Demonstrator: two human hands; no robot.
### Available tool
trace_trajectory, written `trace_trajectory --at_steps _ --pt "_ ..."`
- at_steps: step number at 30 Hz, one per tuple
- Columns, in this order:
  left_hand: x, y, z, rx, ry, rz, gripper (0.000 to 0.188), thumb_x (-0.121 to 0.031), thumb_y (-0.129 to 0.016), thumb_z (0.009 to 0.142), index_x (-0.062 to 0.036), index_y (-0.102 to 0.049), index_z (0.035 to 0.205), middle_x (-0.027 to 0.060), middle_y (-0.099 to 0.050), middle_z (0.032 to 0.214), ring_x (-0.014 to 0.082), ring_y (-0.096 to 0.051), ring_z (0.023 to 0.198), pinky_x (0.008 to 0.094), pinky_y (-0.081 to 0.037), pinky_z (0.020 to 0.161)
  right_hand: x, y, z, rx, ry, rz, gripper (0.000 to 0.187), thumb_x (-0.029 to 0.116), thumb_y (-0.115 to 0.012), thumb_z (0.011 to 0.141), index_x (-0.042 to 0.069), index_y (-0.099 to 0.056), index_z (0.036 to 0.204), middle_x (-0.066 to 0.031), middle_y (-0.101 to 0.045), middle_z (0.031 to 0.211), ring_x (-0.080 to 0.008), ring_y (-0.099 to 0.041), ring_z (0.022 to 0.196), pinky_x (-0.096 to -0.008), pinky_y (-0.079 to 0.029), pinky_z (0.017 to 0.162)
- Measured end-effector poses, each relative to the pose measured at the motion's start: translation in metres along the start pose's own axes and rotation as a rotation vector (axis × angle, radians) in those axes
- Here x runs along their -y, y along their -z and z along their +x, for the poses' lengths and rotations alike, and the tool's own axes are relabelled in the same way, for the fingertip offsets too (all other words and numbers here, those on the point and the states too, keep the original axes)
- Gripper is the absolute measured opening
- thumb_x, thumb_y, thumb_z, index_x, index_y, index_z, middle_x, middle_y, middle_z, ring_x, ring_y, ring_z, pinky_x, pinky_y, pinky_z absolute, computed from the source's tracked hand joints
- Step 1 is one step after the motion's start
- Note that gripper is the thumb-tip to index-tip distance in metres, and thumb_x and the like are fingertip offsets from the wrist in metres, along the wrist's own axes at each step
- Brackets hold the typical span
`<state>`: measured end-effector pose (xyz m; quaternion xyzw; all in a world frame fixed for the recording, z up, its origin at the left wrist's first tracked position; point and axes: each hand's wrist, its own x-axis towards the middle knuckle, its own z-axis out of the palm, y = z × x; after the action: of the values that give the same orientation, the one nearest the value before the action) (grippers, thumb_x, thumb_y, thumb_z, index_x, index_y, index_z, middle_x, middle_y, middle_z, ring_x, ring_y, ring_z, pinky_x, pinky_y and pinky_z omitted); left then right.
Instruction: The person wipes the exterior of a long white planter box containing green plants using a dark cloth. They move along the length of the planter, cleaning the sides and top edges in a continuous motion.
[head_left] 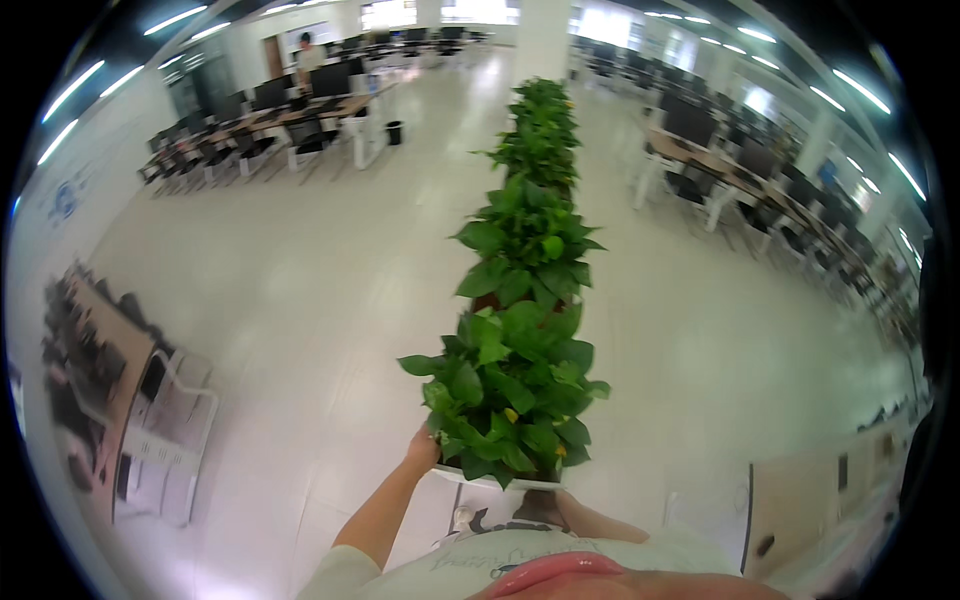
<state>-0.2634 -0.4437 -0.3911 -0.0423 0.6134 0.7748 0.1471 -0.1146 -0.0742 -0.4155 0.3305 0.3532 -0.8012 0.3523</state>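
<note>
While facing a long row of green leafy plants [530, 235], reaches down with both bare hands to the white planter [538, 484] at its near end, low in the middle of the view, just below the nearest plant [512, 385]. Rests the left hand [424, 450] against the planter's left side by the near corner; brings the right hand [564, 505] to the near edge, or just under it, toward the right.

Seems to be at the step of holding or steadying the near end. Probably calls next for an even hold at both points, with the rim kept level and leaves kept from catching.

Cannot tell whether the fingers are clamped on the planter: hidden by foliage at left, lost below the rim at right. Cannot tell, either, what bears the planter up, or where one planter ends and the next begins.

Farther off, desks [340, 106] with dark monitors [330, 80], and a person [304, 62], too small for detail. Toward the dark rim, bent and cut off: a wooden desk [128, 345] at left, a pale tabletop [800, 495] at right.
</note>
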Motion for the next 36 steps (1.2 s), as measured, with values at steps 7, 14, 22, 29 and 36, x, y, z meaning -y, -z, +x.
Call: trace_trajectory --at_steps 7,14,22,29,36 --pt "-0.029 -0.015 -0.023 -0.186 -0.077 0.568 0.035 -0.009 -0.061 0.091 -0.0059 -0.054 0.126 0.0219 -0.066 0.117 0.0428 -0.06 0.112 0.0453 -0.049 0.094 -0.007 -0.018 -0.03 0.098 0.209 0.413 0.027 0.016 -0.047 0.093 -0.002 -0.059 0.109 -0.0199 -0.065 0.108 -0.0346 -0.065 0.102 -0.053 -0.052 0.096" --pt "-0.051 -0.008 -0.035 -0.26 0.06 0.475 0.034 -0.017 -0.062 0.092 -0.0071 -0.053 0.123 0.0179 -0.066 0.116 0.036 -0.061 0.112 0.043 -0.049 0.09 -0.015 -0.047 -0.063 0.085 0.436 -0.072 0.026 0.007 -0.045 0.088 0.0 -0.052 0.112 -0.0244 -0.066 0.106 -0.0338 -0.068 0.094 -0.0497 -0.056 0.087" --pt "-0.006 -0.067 -0.134 -0.503 0.23 -0.063 0.077 -0.039 -0.068 0.085 -0.0122 -0.032 0.148 0.0124 -0.04 0.148 0.026 -0.033 0.139 0.0454 -0.023 0.116 -0.12 0.019 -0.075 -0.08 0.454 -0.385 0.048 0.009 -0.066 0.086 0.003 -0.044 0.129 -0.013 -0.055 0.115 -0.024 -0.059 0.103 -0.0373 -0.053 0.088" --pt "0.104 -0.114 -0.282 0.171 0.815 -0.45 0.05 -0.05 -0.045 0.099 -0.0134 -0.057 0.131 0.0155 -0.064 0.121 0.0331 -0.059 0.115 0.054 -0.046 0.102 -0.173 -0.065 -0.115 0.137 0.54 -0.391 0.057 0.004 -0.064 0.087 0.002 -0.046 0.141 -0.012 -0.065 0.111 -0.0212 -0.064 0.101 -0.032 -0.054 0.087" --pt "0.052 -0.093 -0.321 -0.018 0.953 -0.582 0.044 -0.049 -0.04 0.104 -0.0142 -0.06 0.122 0.0126 -0.064 0.126 0.0309 -0.061 0.114 0.0529 -0.047 0.101 -0.218 -0.088 -0.098 0.324 0.713 -1.074 0.037 0.018 -0.066 0.088 0.002 -0.066 0.12 -0.0144 -0.065 0.121 -0.0262 -0.064 0.105 -0.0353 -0.052 0.093"
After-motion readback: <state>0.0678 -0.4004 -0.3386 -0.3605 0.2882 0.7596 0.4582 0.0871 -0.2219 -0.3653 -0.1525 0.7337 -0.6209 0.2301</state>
